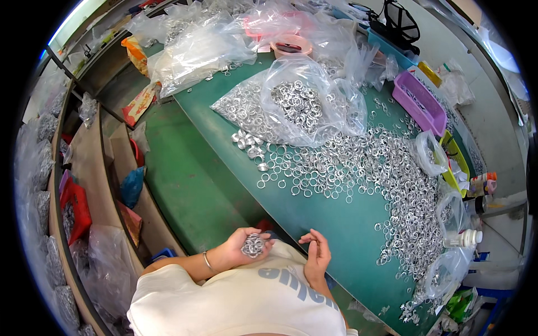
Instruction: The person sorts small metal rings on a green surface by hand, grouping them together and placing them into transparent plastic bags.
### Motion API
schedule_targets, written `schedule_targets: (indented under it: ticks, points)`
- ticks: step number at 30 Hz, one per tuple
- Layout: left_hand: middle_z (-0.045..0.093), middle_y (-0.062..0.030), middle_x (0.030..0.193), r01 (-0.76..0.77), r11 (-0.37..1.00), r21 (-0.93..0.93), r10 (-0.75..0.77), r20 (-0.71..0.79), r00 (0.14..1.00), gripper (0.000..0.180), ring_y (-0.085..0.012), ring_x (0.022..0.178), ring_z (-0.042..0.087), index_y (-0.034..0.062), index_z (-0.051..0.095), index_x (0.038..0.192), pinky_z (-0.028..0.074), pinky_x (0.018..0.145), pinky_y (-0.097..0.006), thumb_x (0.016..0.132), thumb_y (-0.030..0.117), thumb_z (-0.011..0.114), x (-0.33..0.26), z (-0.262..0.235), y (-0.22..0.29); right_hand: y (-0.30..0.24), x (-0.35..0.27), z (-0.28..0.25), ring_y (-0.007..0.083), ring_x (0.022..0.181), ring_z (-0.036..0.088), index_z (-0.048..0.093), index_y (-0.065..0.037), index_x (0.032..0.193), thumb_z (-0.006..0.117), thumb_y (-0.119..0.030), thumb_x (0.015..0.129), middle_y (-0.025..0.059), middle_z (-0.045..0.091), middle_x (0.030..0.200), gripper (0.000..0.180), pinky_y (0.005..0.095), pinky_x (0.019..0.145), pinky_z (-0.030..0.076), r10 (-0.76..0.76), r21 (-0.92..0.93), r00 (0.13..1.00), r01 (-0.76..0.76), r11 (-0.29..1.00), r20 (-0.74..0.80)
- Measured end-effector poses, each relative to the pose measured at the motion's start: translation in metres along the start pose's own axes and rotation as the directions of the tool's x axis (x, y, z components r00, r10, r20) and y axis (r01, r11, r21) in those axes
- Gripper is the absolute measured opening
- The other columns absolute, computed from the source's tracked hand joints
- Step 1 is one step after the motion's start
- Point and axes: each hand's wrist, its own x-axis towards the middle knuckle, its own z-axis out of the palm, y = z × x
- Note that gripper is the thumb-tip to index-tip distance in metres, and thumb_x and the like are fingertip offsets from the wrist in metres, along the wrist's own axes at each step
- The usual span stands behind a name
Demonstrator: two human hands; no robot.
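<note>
A cluster of small silver metal rings (253,245) rests in the cupped palm of my left hand (235,246), just off the table's near edge. My right hand (318,253) is beside it at the edge of the green table (302,215); its fingers are loosely bent and apart, and I see nothing in them. Many more loose rings (358,162) spread over the tabletop in a curved heap. Behind them an open clear plastic bag (241,106) full of rings lies slumped, its mouth facing up. Several wider rings (249,147) sit at its front left corner.
Along the right side are a purple basket (419,103), a yellow-green tray (455,162) and a white bottle (464,238). Clear bags (207,56) pile up at the far end, near a pink bowl (291,47). Shelves (92,190) with bagged parts and a red bin (75,210) stand left.
</note>
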Motion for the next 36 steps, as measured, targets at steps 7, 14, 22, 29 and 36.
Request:
schedule_targets:
  ticks: [7,14,22,29,36]
  points:
    - [0.058,-0.0185,0.109,-0.227,0.969,-0.093,0.245,0.383,0.891,0.022,-0.0287,0.094,0.059,0.0014,0.057,0.107,0.053,0.079,-0.041,0.086,0.008,0.052,0.014,0.156,0.025,0.001,0.006,-0.002,0.0158,0.086,0.060,0.054,0.005,0.121,0.046,-0.004,0.098,0.0118,0.063,0.098,0.026,0.0291,0.082,0.048,0.033,0.043,0.997,-0.030,0.999,-0.075]
    - [0.055,-0.0199,0.120,-0.942,0.325,0.079,0.844,0.424,0.327,0.032,-0.0313,0.109,0.055,-0.0014,0.052,0.116,0.033,0.102,-0.057,0.089,0.012,0.043,0.041,0.293,0.074,-0.006,0.008,-0.010,0.0157,0.086,0.060,0.054,0.005,0.121,0.047,-0.001,0.096,0.0116,0.064,0.099,0.027,0.0288,0.081,0.049,0.017,0.002,0.994,-0.017,1.000,-0.108]
    - [0.058,-0.0139,0.122,-0.924,-0.368,0.103,0.593,0.791,-0.148,0.037,-0.0240,0.117,0.053,-0.0048,0.052,0.124,0.038,0.103,-0.042,0.088,0.001,0.050,0.043,0.233,0.006,-0.018,0.040,-0.076,0.0156,0.086,0.060,0.060,0.003,0.115,0.053,-0.001,0.092,0.0102,0.065,0.098,0.024,0.0282,0.081,0.048,-0.006,-0.300,0.979,-0.057,0.952,-0.206]
    - [0.036,-0.0247,0.142,-0.049,-0.986,0.160,0.145,0.961,0.236,0.041,-0.0405,0.133,0.035,0.0007,0.049,0.129,0.031,0.107,-0.051,0.092,0.016,0.057,0.106,0.140,0.024,-0.018,0.151,-0.108,0.0350,0.117,0.048,0.057,-0.001,0.121,0.066,-0.010,0.082,0.0169,0.055,0.124,0.041,0.0421,0.102,0.036,-0.311,-0.796,0.946,0.260,0.546,0.096]
    - [0.022,-0.0265,0.149,0.260,-0.957,0.129,0.235,0.871,0.431,0.067,-0.0514,0.136,0.019,0.0035,0.041,0.139,0.021,0.105,-0.067,0.088,0.044,0.060,0.131,0.151,0.004,0.005,0.241,-0.062,0.0400,0.134,0.033,0.057,-0.016,0.127,0.068,-0.034,0.083,0.0158,0.041,0.143,0.049,0.0532,0.108,0.029,-0.246,-0.868,0.902,0.416,0.271,0.356]
